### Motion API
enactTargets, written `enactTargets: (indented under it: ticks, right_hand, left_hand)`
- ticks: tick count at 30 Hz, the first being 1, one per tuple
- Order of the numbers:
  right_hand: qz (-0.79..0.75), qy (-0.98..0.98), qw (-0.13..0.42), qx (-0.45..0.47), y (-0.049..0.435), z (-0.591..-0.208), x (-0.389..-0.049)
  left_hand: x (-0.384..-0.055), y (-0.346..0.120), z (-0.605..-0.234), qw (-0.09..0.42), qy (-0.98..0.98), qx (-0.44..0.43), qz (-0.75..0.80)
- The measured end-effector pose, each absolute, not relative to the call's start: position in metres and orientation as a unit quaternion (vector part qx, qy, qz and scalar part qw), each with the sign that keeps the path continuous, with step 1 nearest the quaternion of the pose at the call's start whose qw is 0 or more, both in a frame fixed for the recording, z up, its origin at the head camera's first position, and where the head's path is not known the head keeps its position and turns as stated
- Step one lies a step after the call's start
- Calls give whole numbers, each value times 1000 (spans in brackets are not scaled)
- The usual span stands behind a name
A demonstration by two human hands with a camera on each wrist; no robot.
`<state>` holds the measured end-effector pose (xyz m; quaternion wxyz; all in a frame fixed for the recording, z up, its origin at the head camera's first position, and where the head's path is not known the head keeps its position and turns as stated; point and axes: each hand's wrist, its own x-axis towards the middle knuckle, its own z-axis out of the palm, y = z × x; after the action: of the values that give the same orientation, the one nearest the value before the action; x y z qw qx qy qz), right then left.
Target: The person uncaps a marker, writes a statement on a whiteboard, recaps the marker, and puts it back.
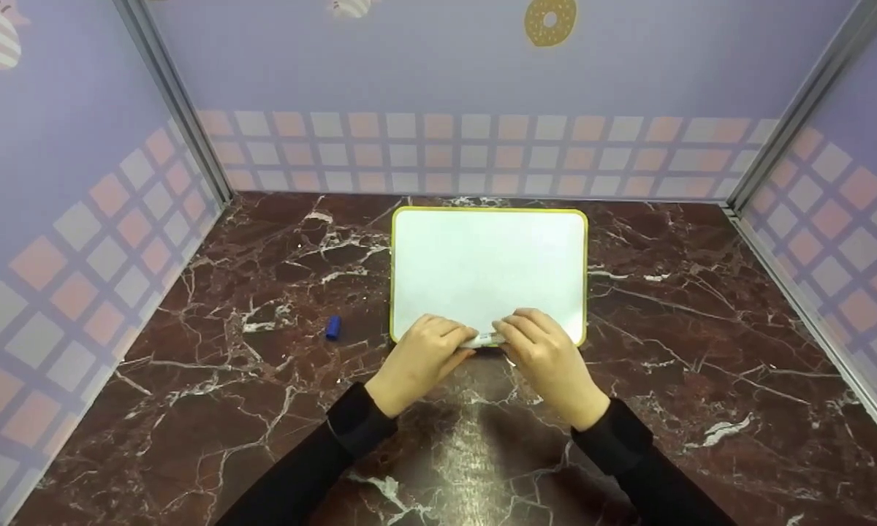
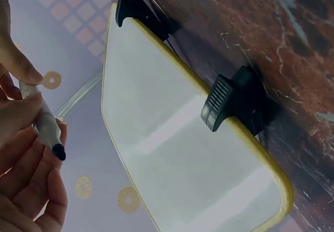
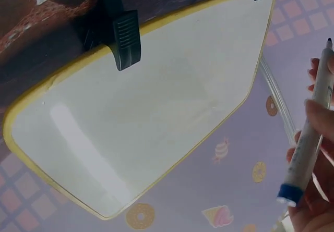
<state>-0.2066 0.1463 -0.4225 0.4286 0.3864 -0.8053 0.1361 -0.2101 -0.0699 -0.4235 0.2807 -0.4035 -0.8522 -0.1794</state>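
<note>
A white marker (image 1: 484, 340) lies crosswise between my two hands at the lower edge of a yellow-rimmed whiteboard (image 1: 490, 270). My left hand (image 1: 425, 354) pinches its left part; the fingers of my right hand (image 1: 548, 358) grip it from the other side. The left wrist view shows the marker's bare dark tip (image 2: 59, 151), uncapped. Its blue rear end (image 3: 290, 194) shows in the right wrist view. A blue marker cap (image 1: 333, 327) lies on the table, left of the whiteboard and apart from both hands.
Black clips (image 2: 224, 101) hold the whiteboard's lower edge, and the board stands upright or leaning. Dark red marble-patterned table (image 1: 212, 416) surrounds it. Patterned purple panels close off the back (image 1: 438, 80) and both sides.
</note>
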Motion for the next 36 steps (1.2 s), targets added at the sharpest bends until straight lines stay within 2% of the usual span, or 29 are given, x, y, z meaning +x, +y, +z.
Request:
enactTargets:
  ticks: [7, 14, 17, 20, 27, 36]
  right_hand:
    - [342, -825, 343, 292, 160, -417, -213]
    - [548, -773, 178, 267, 159, -425, -215]
    - [597, -743, 128, 275, 153, -431, -214]
    - [618, -721, 115, 292, 146, -438, -213]
    - [666, -670, 122, 305, 136, -450, -211]
    - [689, -645, 110, 310, 131, -452, -211]
  left_hand:
    - [-215, -72, -422, 294, -854, -339, -264]
    - [-211, -68, -423, 310, -827, -344, -319]
    - [-208, -64, -425, 303, -822, -356, -326]
    - [-207, -62, -428, 293, -820, -366, -329]
    - [-207, -57, -435, 278, -819, -375, -334]
    - [-208, -58, -438, 268, -825, -369, -334]
